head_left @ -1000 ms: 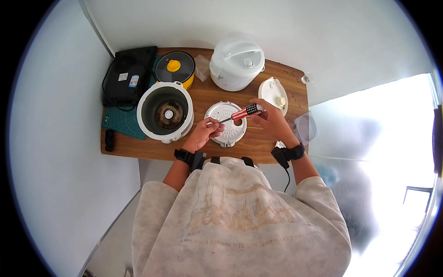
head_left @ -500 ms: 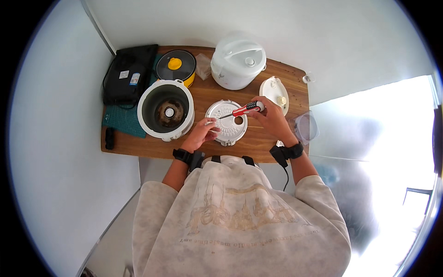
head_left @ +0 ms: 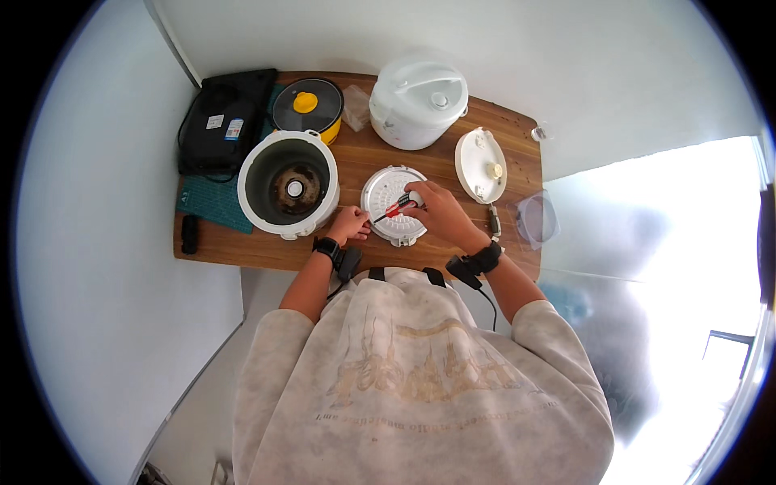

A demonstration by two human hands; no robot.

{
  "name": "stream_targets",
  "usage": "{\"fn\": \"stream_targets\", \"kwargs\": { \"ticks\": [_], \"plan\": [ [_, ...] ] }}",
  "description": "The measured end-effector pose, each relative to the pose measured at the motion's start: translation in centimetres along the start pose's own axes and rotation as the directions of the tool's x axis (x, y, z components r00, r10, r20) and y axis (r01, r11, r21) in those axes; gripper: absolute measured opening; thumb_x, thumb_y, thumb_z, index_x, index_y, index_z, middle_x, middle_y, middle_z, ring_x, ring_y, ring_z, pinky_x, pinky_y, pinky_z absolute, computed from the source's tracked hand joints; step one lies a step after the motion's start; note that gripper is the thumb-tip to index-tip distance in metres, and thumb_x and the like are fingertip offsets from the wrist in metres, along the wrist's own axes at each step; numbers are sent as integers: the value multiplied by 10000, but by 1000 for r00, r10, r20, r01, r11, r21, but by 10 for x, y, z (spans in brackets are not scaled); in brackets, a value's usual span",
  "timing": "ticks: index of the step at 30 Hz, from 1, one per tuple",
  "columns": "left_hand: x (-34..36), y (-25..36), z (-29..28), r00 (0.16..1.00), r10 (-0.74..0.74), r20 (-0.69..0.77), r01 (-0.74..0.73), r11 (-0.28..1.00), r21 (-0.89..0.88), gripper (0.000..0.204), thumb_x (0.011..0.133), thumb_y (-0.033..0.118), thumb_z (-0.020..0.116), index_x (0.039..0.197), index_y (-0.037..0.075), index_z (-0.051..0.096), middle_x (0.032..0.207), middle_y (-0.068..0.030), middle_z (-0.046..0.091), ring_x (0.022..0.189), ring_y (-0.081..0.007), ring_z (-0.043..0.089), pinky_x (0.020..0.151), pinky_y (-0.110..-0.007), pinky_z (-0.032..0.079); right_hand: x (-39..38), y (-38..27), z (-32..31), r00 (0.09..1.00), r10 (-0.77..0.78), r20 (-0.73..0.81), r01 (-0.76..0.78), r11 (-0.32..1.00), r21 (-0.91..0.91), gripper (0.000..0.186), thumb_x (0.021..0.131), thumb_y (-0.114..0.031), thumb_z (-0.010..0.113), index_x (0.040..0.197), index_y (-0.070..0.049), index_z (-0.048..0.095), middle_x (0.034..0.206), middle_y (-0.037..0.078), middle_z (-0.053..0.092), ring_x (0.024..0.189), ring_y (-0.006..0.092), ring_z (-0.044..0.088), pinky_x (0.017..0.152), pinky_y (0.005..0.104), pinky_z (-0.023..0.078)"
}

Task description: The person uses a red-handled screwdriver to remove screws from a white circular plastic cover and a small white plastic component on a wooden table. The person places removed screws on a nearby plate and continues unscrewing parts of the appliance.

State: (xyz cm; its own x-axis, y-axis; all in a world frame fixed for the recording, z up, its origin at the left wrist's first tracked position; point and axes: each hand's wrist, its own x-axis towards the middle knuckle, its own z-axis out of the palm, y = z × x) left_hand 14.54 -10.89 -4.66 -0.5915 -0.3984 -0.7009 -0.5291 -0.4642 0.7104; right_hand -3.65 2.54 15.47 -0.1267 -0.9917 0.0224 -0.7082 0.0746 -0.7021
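Gripped in my right hand (head_left: 440, 212) is a screwdriver (head_left: 399, 205) with a red, black and white handle, slanting down to the left. Its tip reaches the left edge of a round white perforated lid plate (head_left: 384, 184) that lies on the table. My left hand (head_left: 352, 224) is at that same edge, its fingers pinched together beside the tip. Whatever is between those fingers is too small to make out. The right hand covers the right part of the plate, including its round hole.
To the left stands an open white rice cooker body (head_left: 249, 194), with a yellow pot (head_left: 330, 133) behind it. A closed white cooker (head_left: 416, 113) is at the back. Rightward lie a cream cover (head_left: 473, 166) and a clear plastic container (head_left: 537, 220). A black bag (head_left: 218, 145) rests on a green mat (head_left: 214, 206).
My right hand has moved left and nearer with the screwdriver, bringing its tip from over the plate to the left edge. My left fingers, spread before, have drawn together.
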Motion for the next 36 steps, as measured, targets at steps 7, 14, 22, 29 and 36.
{"fn": "stream_targets", "kwargs": {
  "ticks": [7, 14, 22, 29, 36],
  "plan": [
    [18, -1, 9, 1000, -19, 19, 19, 1000, 7, 295, 951, 301, 594, 1020, 15, 569, 919, -112, 660, 768, -187, 684, 642, -318, 590, -5, 9, 6, 999, 30, 15, -29, 996, -87, 382, 824, -183, 708, 1148, -44, 562, 1028, 188, 598, 941, 398, 591, 791, 453, 492],
    [19, 5, 6, 999, -21, 26, 19, 997, 80, 297, 937, 322, 616, 1003, 35, 581, 872, -91, 674, 745, -170, 685, 632, -293, 575, -8, 13, 9, 999, 34, 5, -33, 996, -88, 387, 829, -179, 703, 1155, -35, 552, 1016, 194, 588, 934, 399, 587, 782, 455, 489],
    [16, 2, 0, 998, -27, 54, 26, 999, 25, 295, 927, 339, 637, 991, 56, 582, 895, -85, 689, 768, -166, 689, 646, -282, 559, -7, 4, 5, 999, 44, 14, -43, 996, -76, 388, 837, -193, 700, 1152, -22, 551, 1016, 194, 592, 940, 389, 586, 797, 448, 482],
    [17, 1, 0, 997, -45, 66, 46, 999, -1, 283, 922, 331, 648, 987, 65, 579, 904, -83, 691, 791, -169, 689, 669, -289, 556, -5, 3, 5, 998, 59, 38, -56, 996, -75, 380, 843, -192, 694, 1153, -24, 550, 1010, 191, 593, 945, 384, 585, 800, 448, 481],
    [14, 3, -1, 996, -44, 78, 45, 999, -8, 289, 922, 341, 649, 990, 69, 582, 907, -82, 693, 793, -166, 689, 668, -281, 551, -4, 9, 10, 998, 52, 45, -48, 995, -82, 389, 837, -203, 701, 1159, -48, 547, 1005, 192, 595, 925, 393, 596, 794, 453, 485]
  ]
}}
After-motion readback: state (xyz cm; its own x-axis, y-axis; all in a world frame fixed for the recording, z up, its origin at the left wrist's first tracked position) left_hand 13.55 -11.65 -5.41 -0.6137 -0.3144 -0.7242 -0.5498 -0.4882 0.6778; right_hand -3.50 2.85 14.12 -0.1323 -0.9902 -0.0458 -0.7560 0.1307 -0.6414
